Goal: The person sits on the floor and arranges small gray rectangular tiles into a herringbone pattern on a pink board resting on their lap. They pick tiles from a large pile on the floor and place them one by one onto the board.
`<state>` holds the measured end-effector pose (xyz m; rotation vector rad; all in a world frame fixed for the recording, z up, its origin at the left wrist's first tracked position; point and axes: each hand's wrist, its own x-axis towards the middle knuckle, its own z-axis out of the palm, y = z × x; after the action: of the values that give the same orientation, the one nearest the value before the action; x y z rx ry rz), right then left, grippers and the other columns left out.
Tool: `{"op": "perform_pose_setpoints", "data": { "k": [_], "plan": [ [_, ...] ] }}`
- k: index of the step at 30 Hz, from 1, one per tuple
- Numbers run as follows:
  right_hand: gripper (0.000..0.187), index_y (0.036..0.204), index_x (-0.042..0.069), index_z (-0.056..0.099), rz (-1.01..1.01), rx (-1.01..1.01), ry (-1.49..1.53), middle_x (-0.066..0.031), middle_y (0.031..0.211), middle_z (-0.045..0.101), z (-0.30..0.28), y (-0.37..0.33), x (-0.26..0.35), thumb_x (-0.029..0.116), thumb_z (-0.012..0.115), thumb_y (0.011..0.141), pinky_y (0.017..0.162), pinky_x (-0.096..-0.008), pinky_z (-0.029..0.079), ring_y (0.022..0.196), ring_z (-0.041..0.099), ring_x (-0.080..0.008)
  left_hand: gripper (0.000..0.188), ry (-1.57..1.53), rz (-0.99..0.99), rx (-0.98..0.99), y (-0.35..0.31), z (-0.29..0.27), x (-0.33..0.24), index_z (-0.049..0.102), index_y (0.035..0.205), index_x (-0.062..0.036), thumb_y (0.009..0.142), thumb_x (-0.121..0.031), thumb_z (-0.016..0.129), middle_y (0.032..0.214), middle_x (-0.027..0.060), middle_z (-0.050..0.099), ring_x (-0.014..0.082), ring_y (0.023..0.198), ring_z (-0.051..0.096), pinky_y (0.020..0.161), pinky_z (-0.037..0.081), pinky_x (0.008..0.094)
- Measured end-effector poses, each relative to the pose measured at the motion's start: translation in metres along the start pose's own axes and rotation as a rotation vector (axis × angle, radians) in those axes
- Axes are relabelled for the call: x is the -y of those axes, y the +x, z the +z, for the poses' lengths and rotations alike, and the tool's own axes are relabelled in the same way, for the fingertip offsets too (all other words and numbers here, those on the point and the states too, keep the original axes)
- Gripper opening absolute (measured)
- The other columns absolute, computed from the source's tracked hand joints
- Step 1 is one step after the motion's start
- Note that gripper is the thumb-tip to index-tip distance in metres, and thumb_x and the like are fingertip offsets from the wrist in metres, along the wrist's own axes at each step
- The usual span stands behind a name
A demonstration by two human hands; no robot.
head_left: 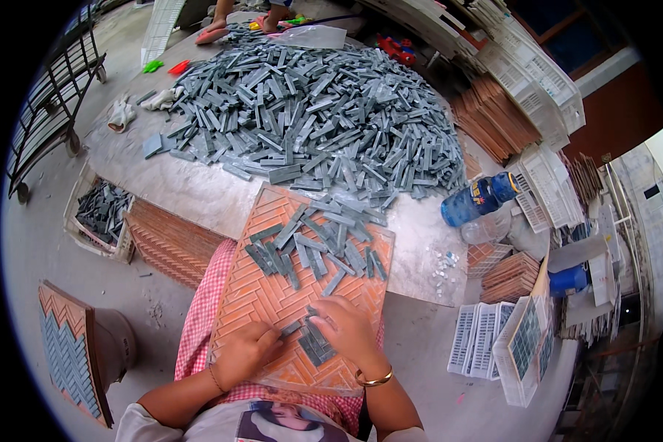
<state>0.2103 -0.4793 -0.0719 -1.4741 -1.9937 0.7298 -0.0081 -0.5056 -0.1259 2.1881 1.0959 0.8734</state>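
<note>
An orange mould board [232, 306] with herringbone grooves lies across my lap, its far edge against the work surface. My left hand [247, 355] is closed, its fingertips on a short grey strip tile [292, 328]. Just right of it, my right hand [345, 333] is pinched at the end of another grey strip tile [312, 312]. Several laid tiles [317, 349] sit in the grooves between and below my hands. Loose grey strip tiles [324, 247] are scattered over the board's far half. My right palm and fingers partly cover the tiles beneath them.
A large heap of grey tiles [309, 110] covers the surface ahead. Left are a crate of tiles [83, 228], stacked orange boards [171, 243] and a part-filled board [72, 346] by a bucket. Right are a blue bottle [460, 208] and white crates [519, 353]. Someone's sandalled foot [212, 33] is beyond.
</note>
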Motion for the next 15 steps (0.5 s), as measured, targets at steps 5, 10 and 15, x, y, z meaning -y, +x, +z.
{"op": "perform_pose_setpoints", "data": {
  "k": [5, 10, 15],
  "plan": [
    [0.021, 0.101, 0.003, 0.067, 0.028, -0.023, 0.044, -0.0108, 0.093, 0.065, -0.006, -0.005, -0.002, 0.01, 0.07, 0.082, 0.068, -0.0315, 0.052, 0.079, 0.065, -0.0247, 0.018, -0.024, 0.001, 0.012, 0.005, 0.004, -0.01, 0.06, 0.087, -0.0017, 0.079, -0.015, 0.07, 0.08, 0.0117, 0.057, 0.0298, 0.073, 0.058, 0.064, 0.048, 0.0397],
    [0.016, 0.097, 0.001, 0.065, -0.027, -0.031, 0.033, -0.0127, 0.089, 0.064, 0.003, 0.012, 0.0, 0.01, 0.067, 0.084, 0.066, -0.0332, 0.05, 0.077, 0.063, -0.0277, 0.019, -0.041, 0.024, -0.038, 0.014, -0.001, -0.02, 0.057, 0.081, -0.0023, 0.079, -0.016, 0.071, 0.076, 0.0113, 0.053, 0.0294, 0.069, 0.055, 0.061, 0.046, 0.0399],
    [0.02, 0.098, 0.0, 0.063, -0.031, -0.08, 0.045, -0.014, 0.089, 0.064, 0.022, 0.042, -0.003, 0.011, 0.069, 0.082, 0.069, -0.0361, 0.049, 0.076, 0.061, -0.031, 0.02, -0.013, -0.016, 0.012, 0.013, 0.004, -0.014, 0.056, 0.079, -0.0014, 0.079, -0.015, 0.071, 0.075, 0.0121, 0.052, 0.0301, 0.069, 0.055, 0.061, 0.046, 0.0401]
  ]
}}
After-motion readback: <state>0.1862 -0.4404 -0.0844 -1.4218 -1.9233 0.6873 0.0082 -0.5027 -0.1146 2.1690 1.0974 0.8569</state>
